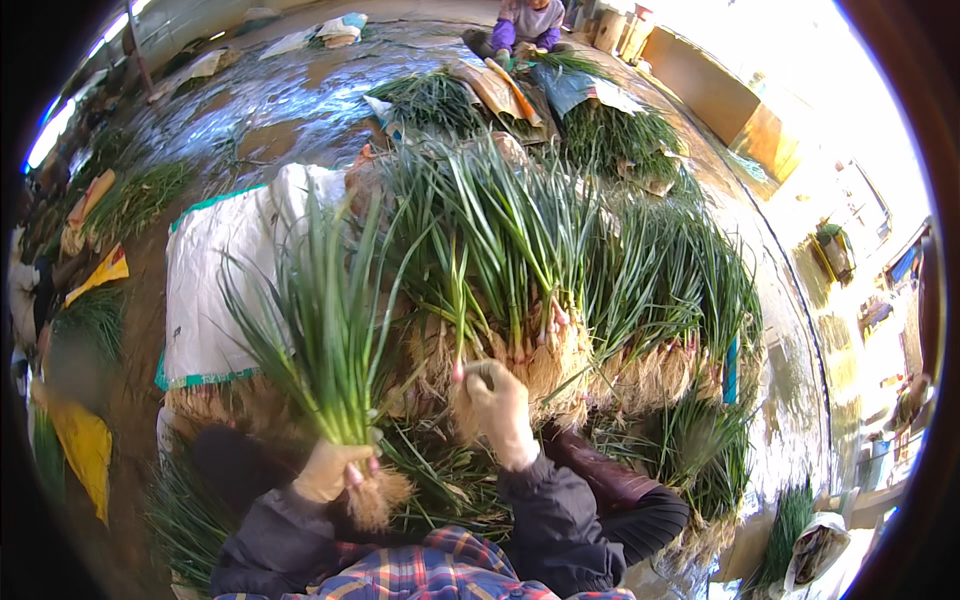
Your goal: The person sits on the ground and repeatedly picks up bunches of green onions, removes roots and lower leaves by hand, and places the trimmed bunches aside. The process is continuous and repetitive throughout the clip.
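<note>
My left hand (331, 469), in a pale glove, is closed around the base of a bunch of green onions (337, 375). The leaves fan upward; pinkish bulbs and tan roots hang below the fist. My right hand (495, 401), also in a pale glove, has thumb and forefinger at the pink bulb of a single green onion (458, 367), whose leaves reach up over the pile. Behind and to the right of it lies a long heap of green onions (517, 247) with matted roots (559, 371) towards me. Loose leaves lie between my legs.
A white woven sack (225, 285) with green edging covers the heap's left part. Beyond are more onion piles (615, 139) partly under sacks, and a seated person (529, 26). Yellow sacks (82, 450) lie at the left. A blue-green stick (730, 371) stands at the heap's right end.
</note>
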{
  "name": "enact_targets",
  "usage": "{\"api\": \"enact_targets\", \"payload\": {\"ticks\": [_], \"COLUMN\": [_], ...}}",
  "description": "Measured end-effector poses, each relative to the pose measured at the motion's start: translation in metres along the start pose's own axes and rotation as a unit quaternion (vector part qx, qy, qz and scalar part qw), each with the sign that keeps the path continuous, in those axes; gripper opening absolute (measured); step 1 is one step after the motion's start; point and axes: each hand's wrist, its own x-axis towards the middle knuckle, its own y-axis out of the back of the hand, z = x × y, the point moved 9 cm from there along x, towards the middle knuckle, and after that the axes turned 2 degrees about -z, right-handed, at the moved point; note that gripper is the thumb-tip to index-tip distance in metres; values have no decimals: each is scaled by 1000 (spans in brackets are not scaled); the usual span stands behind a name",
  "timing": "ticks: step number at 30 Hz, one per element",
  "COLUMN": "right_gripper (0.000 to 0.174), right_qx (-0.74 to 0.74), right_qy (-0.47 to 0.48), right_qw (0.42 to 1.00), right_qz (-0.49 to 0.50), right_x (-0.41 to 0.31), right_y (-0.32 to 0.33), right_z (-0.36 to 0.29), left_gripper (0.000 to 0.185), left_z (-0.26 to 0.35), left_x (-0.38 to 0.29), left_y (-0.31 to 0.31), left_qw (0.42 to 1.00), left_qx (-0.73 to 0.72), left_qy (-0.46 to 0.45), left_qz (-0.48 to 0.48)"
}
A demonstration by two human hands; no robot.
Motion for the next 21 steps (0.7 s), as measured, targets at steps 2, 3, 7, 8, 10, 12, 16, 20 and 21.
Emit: {"api": "enact_targets", "payload": {"ticks": [2,3,7,8,10,12,16,20,21], "right_gripper": [16,17,18,16,18,30,42,18,15], "right_qx": [18,21,16,23,-128,-256,-368,-274,-215], "right_qy": [50,71,64,5,237,271,176,157,153], "right_qw": [998,996,994,996,955,905,883,924,944], "right_qz": [-26,-45,-85,-83,122,206,231,214,197], "right_x": [-32,-47,-70,-67,-60,-36,29,8,-8], "right_y": [-11,-19,-45,-47,-22,-17,-9,5,2], "right_z": [-3,-1,24,39,-2,-17,-26,-28,-25], "left_gripper": [61,55,35,30,13,13,13,34,32], "left_z": [-8,-9,-13,-15,-13,-16,-20,-20,-23], "left_x": [12,17,49,58,69,71,56,43,45], "left_y": [-14,-23,-54,-57,-58,-59,-46,-30,-30], "left_qw": [1000,998,992,990,996,996,993,998,999], "left_qx": [-4,31,19,44,10,52,91,-20,-20], "left_qy": [25,35,66,74,44,48,71,6,4], "left_qz": [-4,-30,-104,-107,-72,-60,-9,53,48]}}
